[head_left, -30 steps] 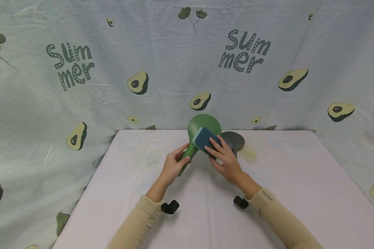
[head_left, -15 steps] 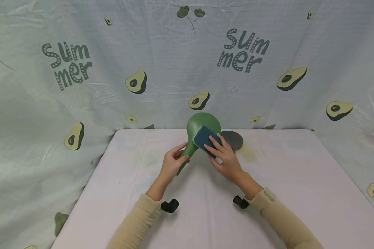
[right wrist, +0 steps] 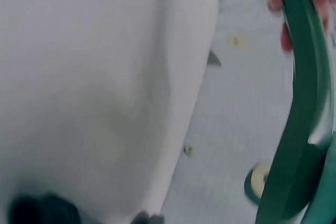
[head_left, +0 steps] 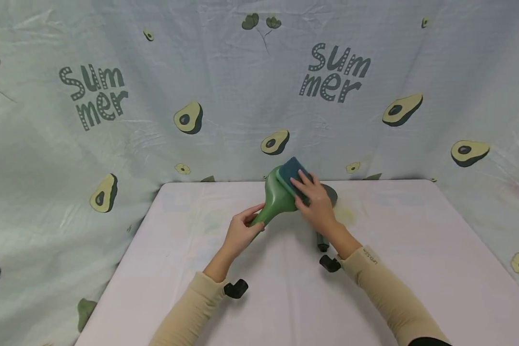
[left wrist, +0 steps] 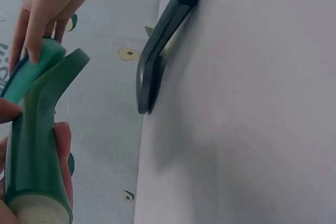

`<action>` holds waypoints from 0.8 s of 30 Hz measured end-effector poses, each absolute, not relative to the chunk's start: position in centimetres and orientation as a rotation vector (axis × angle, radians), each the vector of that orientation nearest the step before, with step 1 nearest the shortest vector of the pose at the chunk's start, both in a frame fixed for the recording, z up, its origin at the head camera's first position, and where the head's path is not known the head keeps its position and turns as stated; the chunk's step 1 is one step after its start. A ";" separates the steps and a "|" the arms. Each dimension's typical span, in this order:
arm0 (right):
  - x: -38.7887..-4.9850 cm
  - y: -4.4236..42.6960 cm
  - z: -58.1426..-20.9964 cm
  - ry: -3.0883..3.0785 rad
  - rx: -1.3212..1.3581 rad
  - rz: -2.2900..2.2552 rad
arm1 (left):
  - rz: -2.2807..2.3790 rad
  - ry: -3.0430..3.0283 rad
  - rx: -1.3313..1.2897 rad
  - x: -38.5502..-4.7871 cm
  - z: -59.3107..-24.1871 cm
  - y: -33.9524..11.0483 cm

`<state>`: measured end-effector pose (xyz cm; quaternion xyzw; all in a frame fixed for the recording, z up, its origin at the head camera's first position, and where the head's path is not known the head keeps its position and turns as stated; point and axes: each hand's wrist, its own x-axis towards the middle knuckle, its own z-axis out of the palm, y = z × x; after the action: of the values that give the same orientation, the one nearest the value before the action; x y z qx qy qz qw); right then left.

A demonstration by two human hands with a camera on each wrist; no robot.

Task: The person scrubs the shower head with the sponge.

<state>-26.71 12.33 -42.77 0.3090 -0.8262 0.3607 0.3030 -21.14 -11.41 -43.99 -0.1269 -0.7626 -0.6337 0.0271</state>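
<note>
My left hand (head_left: 240,230) grips the handle of a green round-headed object (head_left: 277,198), held tilted above the table. My right hand (head_left: 318,204) holds a dark blue and light green sponge (head_left: 295,174) against the upper right side of its round head. In the left wrist view the right hand's fingers lie over the sponge (left wrist: 46,66), which touches the green head (left wrist: 60,80). The right wrist view shows the green object (right wrist: 307,103) up close, with left-hand fingers at its handle.
A dark grey object with a round head (head_left: 330,194) and a handle (head_left: 322,241) lies behind the right hand on the white-covered table (head_left: 190,216). A patterned cloth (head_left: 225,96) hangs behind the table's far edge.
The green object has turned in the left hand, its head tilting to show a narrower side. The right hand and sponge have moved slightly up and right, uncovering the grey object's handle.
</note>
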 end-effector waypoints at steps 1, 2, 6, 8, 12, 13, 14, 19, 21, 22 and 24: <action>-26.4 11.9 -42.9 -2.164 0.901 0.893 | -1.954 -2.352 -0.394 -21.2 -44.1 -11.3; -26.0 11.5 -43.1 -2.135 0.974 0.830 | -1.954 -2.348 -0.393 -21.2 -44.2 -11.3; -25.3 11.0 -43.8 -2.063 1.130 0.737 | -1.964 -2.333 -0.372 -21.2 -44.5 -11.3; -25.8 11.4 -44.0 -2.088 1.091 0.795 | -1.975 -2.326 -0.349 -21.1 -44.4 -11.3; -27.0 13.2 -44.5 -2.183 0.850 1.034 | -1.955 -2.335 -0.304 -21.1 -44.2 -11.3; -27.1 13.6 -44.6 -2.197 0.778 1.086 | -1.941 -2.346 -0.290 -21.1 -44.1 -11.3; -27.2 14.0 -44.8 -2.207 0.718 1.127 | -1.928 -2.359 -0.276 -21.0 -44.1 -11.3; -27.0 15.1 -45.1 -2.207 0.612 1.204 | -1.871 -2.430 -0.201 -21.1 -44.2 -11.4; -26.9 15.3 -45.1 -2.192 0.616 1.211 | -1.847 -2.452 -0.175 -21.1 -44.3 -11.2; -26.8 15.4 -45.1 -2.182 0.613 1.215 | -1.824 -2.466 -0.166 -21.1 -44.4 -11.1; -26.8 15.6 -45.2 -2.161 0.594 1.224 | -1.787 -2.490 -0.153 -21.1 -44.5 -10.9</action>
<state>-26.78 15.62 -45.22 0.2227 -0.8099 0.4586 0.2899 -21.07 -10.91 -44.53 -0.0498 -0.8108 -0.5820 0.0365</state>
